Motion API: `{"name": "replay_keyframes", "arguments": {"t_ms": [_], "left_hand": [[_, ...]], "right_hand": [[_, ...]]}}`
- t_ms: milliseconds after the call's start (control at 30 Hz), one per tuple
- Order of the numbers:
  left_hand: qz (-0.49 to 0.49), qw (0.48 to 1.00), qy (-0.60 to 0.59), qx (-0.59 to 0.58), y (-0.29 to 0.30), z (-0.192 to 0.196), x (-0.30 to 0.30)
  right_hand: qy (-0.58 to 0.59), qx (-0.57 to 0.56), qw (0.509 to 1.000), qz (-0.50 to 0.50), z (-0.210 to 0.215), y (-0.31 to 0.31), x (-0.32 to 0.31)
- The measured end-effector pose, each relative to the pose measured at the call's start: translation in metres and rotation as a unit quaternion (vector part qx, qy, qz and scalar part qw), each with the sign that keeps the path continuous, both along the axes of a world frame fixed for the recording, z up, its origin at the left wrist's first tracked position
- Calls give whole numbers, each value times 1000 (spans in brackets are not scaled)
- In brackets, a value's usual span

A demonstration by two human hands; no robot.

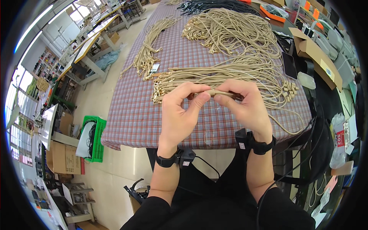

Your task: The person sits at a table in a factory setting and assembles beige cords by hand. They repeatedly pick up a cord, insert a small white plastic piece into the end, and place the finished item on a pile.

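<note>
My left hand (182,109) pinches a small beige cylinder-shaped cord end (211,92) between thumb and forefinger. Close beside it, my right hand (245,107) is closed on the beige cord (232,94) that runs into this piece. Both hands are raised over the near part of the checked tablecloth (142,122). Just beyond them lies a bundle of beige cords (214,75) with gold-coloured metal clasps (159,90) at its left end. Several loose beige cylinders (289,90) are heaped to the right of the bundle.
A larger heap of beige cords (237,28) and a narrower bundle (149,42) lie farther back, with black cords (218,5) behind. At the right are a phone (289,65) and an open cardboard box (318,57). A green crate (99,140) stands on the floor at left.
</note>
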State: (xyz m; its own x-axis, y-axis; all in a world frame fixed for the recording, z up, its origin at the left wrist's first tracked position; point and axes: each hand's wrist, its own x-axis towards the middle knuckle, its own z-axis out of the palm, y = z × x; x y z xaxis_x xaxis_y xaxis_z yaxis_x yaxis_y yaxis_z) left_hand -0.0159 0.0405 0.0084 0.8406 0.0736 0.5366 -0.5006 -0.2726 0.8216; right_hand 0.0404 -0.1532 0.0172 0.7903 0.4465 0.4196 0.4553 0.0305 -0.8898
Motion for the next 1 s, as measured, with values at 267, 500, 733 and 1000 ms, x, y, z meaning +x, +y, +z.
{"name": "replay_keyframes", "arguments": {"t_ms": [267, 500, 733, 1000], "left_hand": [[-8, 1000, -11, 6, -1, -5, 5], [-79, 980, 53, -176, -7, -6, 7], [-163, 926, 125, -317, -8, -19, 11], [-203, 906, 130, -348, -3, -24, 12]], "right_hand": [[-50, -18, 998, -31, 7, -3, -4], [-65, -5, 998, 7, 7, -7, -4], [-49, 26, 997, 45, 10, -6, -8], [-40, 27, 998, 49, 10, -3, -10]]}}
